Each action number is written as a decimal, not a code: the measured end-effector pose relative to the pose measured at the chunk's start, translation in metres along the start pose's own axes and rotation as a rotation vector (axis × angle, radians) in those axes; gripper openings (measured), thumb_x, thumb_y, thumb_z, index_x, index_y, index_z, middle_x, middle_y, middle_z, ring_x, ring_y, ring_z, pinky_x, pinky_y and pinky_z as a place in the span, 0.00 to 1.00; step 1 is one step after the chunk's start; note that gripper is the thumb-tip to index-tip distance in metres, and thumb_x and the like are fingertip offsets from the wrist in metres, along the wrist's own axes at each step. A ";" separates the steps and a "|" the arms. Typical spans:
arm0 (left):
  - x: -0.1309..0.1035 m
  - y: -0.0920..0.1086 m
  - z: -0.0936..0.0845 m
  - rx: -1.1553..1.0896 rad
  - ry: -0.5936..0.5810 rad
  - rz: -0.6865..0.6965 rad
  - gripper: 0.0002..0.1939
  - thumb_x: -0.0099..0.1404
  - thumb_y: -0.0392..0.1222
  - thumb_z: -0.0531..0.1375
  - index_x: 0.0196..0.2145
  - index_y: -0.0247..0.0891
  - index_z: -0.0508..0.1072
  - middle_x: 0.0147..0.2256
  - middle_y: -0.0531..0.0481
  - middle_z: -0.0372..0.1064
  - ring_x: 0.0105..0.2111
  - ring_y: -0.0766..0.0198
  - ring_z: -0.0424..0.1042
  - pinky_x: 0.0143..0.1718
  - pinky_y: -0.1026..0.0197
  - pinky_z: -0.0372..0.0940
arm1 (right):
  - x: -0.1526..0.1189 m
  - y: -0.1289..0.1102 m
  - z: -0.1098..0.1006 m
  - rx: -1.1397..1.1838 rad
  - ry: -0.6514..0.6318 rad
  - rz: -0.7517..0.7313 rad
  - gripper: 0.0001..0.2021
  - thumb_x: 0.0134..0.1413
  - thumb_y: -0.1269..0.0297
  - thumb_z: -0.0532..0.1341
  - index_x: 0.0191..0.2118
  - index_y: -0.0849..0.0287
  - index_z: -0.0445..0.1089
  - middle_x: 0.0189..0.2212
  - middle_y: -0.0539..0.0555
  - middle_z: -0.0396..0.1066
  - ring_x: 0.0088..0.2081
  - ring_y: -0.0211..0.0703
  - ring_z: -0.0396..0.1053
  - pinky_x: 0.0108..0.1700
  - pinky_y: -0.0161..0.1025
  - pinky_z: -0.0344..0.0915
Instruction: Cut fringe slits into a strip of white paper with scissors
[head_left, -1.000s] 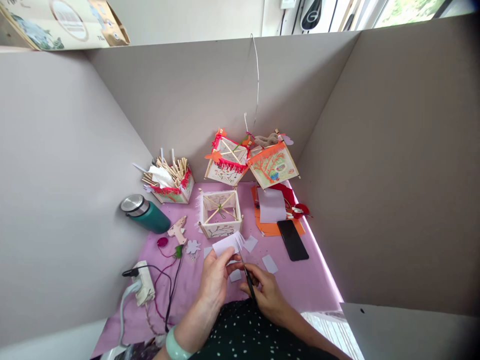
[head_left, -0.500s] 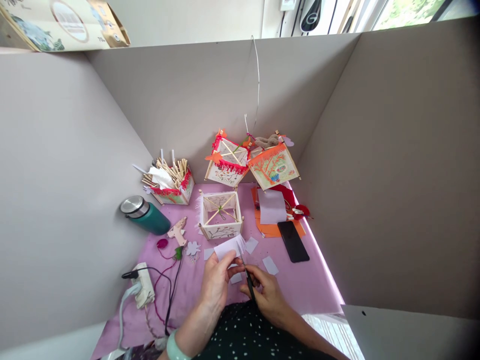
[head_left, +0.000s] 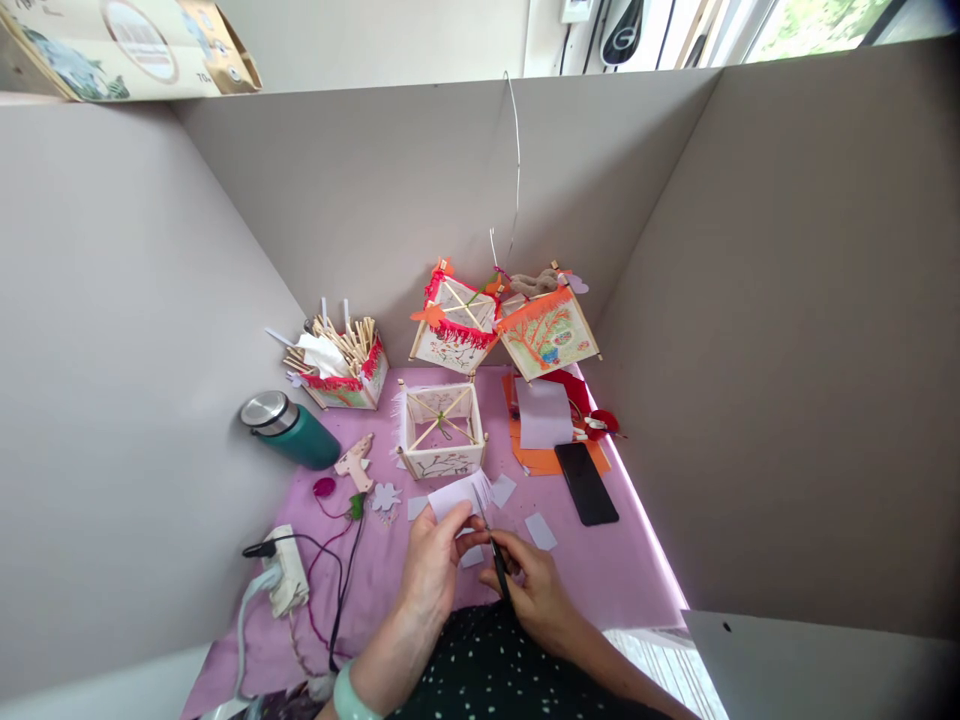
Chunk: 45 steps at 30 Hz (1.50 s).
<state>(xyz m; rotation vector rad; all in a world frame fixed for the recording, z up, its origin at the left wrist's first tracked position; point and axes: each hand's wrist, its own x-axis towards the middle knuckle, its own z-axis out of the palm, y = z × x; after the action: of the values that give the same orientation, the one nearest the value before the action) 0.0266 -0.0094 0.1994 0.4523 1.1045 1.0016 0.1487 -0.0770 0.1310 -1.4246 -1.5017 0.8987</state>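
My left hand (head_left: 436,558) pinches a folded lilac paper (head_left: 452,494) whose right end is cut into thin strips. Black-handled scissors (head_left: 499,568) are in my right hand (head_left: 531,584), their blades pointing up at the cut end of the paper. Small lilac paper pieces (head_left: 541,531) lie around my hands on the pink cloth. Just beyond the paper stands a square frame lantern (head_left: 442,462) with crossed sticks on top and a pale fringe at its left side.
Left: a teal bottle (head_left: 304,436), a glue gun (head_left: 355,464), a power strip (head_left: 288,570) with cables, and a box of sticks (head_left: 341,385). Right: a phone (head_left: 587,484) and coloured paper (head_left: 544,414). Two decorated lanterns (head_left: 549,334) are at the back; grey panels (head_left: 420,160) surround the table.
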 end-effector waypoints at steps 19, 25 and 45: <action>0.005 0.008 0.000 -0.052 0.021 0.045 0.17 0.47 0.36 0.70 0.35 0.31 0.72 0.25 0.52 0.71 0.24 0.67 0.71 0.26 0.63 0.70 | -0.008 0.010 -0.001 0.022 -0.104 0.051 0.19 0.56 0.59 0.62 0.50 0.63 0.69 0.33 0.56 0.72 0.33 0.43 0.67 0.38 0.38 0.64; 0.005 0.007 -0.001 -0.034 0.012 0.041 0.18 0.47 0.38 0.71 0.35 0.31 0.72 0.25 0.52 0.71 0.24 0.67 0.70 0.26 0.64 0.69 | -0.007 0.008 -0.001 -0.002 -0.102 0.048 0.18 0.56 0.58 0.62 0.51 0.62 0.69 0.34 0.56 0.72 0.34 0.43 0.67 0.38 0.38 0.64; 0.000 0.006 -0.001 -0.040 -0.008 0.018 0.17 0.47 0.38 0.71 0.34 0.32 0.73 0.24 0.52 0.71 0.24 0.66 0.70 0.26 0.63 0.69 | -0.003 0.004 0.001 -0.045 -0.051 0.001 0.18 0.58 0.56 0.61 0.50 0.61 0.69 0.32 0.55 0.72 0.31 0.41 0.66 0.35 0.36 0.64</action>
<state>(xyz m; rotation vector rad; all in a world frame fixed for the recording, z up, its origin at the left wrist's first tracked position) 0.0234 -0.0063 0.2030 0.4345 1.0731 1.0345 0.1496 -0.0798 0.1266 -1.4450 -1.5674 0.9134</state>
